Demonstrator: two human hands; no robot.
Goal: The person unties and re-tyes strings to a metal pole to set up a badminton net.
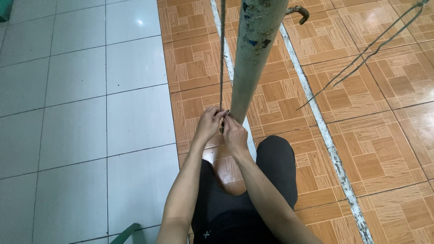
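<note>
Fingers of both hands pinched tight around the low end of a thin metal rod (221, 58), left hand (209, 124) and right hand (235, 132) pressed together and touching, just beside a fat scuffed pole (255, 49). Rod running straight up from the grip, close along the pole's left side. Further out: orange patterned floor tiles (370, 144) underneath, white tiles (90, 90) off to the left, plus bent wire (375, 45) lying well apart up right.
</note>
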